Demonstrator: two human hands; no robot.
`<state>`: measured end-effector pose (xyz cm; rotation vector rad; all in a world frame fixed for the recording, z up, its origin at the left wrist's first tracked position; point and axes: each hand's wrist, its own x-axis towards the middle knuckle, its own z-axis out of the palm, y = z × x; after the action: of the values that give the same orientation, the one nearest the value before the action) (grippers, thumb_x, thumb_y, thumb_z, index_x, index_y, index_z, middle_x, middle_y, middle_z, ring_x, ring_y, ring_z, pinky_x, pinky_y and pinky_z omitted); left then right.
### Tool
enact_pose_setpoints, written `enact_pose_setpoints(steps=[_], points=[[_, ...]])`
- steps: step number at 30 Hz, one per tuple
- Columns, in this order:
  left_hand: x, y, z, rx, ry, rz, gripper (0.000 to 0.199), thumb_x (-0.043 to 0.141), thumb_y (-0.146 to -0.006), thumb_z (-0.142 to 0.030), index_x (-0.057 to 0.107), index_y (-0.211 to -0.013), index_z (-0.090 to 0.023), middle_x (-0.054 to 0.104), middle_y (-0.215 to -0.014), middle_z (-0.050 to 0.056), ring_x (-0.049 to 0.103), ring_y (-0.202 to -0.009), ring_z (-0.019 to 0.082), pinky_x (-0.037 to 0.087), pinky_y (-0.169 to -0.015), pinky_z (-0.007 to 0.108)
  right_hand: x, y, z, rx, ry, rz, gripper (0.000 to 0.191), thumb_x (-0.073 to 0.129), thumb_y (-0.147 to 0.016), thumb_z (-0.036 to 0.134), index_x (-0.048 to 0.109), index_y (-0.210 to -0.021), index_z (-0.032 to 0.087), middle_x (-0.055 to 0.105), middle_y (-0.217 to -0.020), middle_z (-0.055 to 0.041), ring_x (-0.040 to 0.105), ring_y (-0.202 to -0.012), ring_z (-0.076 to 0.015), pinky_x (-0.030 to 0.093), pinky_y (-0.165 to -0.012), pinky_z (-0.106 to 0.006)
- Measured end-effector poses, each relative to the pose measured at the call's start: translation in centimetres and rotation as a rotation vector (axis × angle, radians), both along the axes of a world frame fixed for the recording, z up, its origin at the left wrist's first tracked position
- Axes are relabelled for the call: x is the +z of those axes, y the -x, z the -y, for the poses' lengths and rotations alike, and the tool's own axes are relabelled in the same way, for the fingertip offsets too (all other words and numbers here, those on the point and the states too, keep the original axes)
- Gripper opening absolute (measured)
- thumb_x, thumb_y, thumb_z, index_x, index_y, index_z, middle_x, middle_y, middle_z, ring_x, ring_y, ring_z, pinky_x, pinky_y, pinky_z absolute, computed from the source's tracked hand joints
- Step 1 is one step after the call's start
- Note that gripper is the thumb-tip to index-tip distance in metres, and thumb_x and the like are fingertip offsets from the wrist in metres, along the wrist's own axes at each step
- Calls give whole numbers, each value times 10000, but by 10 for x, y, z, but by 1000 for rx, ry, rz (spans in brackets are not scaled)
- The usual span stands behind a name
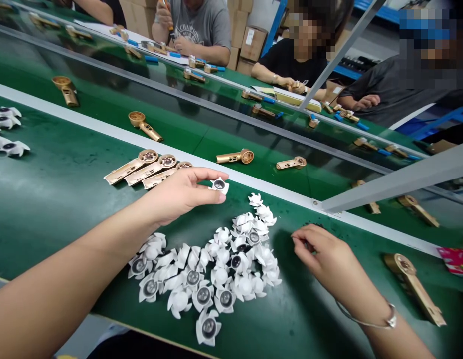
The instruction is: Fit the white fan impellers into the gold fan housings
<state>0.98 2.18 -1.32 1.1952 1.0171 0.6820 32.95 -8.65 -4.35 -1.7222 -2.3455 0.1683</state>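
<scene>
Between the thumb and fingers of my left hand (190, 192) is a small white fan blade (219, 185), its dark round hub facing up. It is held above the far end of a loose pile of white fan blades (220, 274) on the green bench. My right hand (323, 254) hovers to the right of the pile, thumb and fingertips pinched together; whatever they may hold is too small or hidden to make out. Just beyond my left hand lie a few gold fan housings (136, 167) side by side, one partly covered by the hand.
More gold housings (234, 156) lie on the green conveyor (194, 139) behind a white rail (283, 192). One housing (414, 289) rests at right, near a red packet (455, 260). A grey post (395, 177) slants in from the right. Several co-workers sit across the line.
</scene>
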Motion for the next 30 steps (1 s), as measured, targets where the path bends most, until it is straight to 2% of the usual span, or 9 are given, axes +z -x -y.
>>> enact_pose_setpoints(steps=[4,10,13,18,20,22,25,27,30], points=[[0,2,3,-58,31,55,506,831,-710,-316,689,-1190,-244,705,-733,-17,654,-696,126,536,-783,289,10,-2,-4,-79,8,-18,148,520,-945,269,637,-882,203,668,-894,-61,635,-716,-176,527,-619,-315],[-1,3,4,-46,-5,12,510,826,-712,-346,696,-1194,-247,734,-858,24,683,-774,162,552,-774,300,-1,-2,12,52,42,-21,163,517,-957,231,675,-979,195,699,-978,-82,688,-870,-203,577,-795,-337],[0,2,4,-37,2,-9,514,829,-707,-333,700,-1194,-236,744,-869,29,691,-790,168,556,-783,296,-6,4,17,91,-1,87,183,492,-973,213,666,-1017,180,687,-996,-96,676,-885,-214,563,-844,-367],[2,-2,7,-21,7,-24,558,818,-715,-297,676,-1253,-250,741,-856,14,677,-773,147,547,-761,266,-1,16,7,132,-47,425,212,464,-950,163,620,-806,159,626,-811,-88,635,-724,-224,511,-639,-354],[4,-3,10,-13,-29,-61,585,814,-712,-300,666,-1275,-242,721,-809,13,658,-737,150,540,-706,266,5,21,-2,105,-26,462,201,489,-921,155,570,-738,177,594,-751,-65,603,-662,-203,467,-584,-327],[4,-6,14,1,-101,-92,596,808,-707,-310,667,-1280,-225,700,-790,16,638,-717,154,528,-667,268,15,31,-13,64,11,348,161,509,-892,151,542,-740,192,581,-740,-44,570,-629,-176,435,-556,-300],[4,-9,20,-17,-195,-114,573,800,-695,-317,693,-1246,-201,664,-734,2,598,-652,138,499,-609,252,39,61,-31,43,24,-33,105,517,-880,150,540,-794,206,584,-778,-24,546,-653,-149,426,-567,-266],[3,-11,22,-56,-228,-133,535,796,-685,-330,720,-1197,-196,633,-671,-15,561,-590,121,464,-555,235,55,87,-42,117,11,-255,103,517,-886,138,550,-816,207,584,-802,-19,545,-695,-142,433,-602,-256],[3,-11,23,-118,-270,-140,356,739,-714,-292,763,-1056,-197,592,-626,-31,522,-553,101,412,-513,213,64,116,-54,259,17,-393,123,532,-874,99,557,-812,202,578,-812,-11,538,-724,-132,431,-634,-249]])
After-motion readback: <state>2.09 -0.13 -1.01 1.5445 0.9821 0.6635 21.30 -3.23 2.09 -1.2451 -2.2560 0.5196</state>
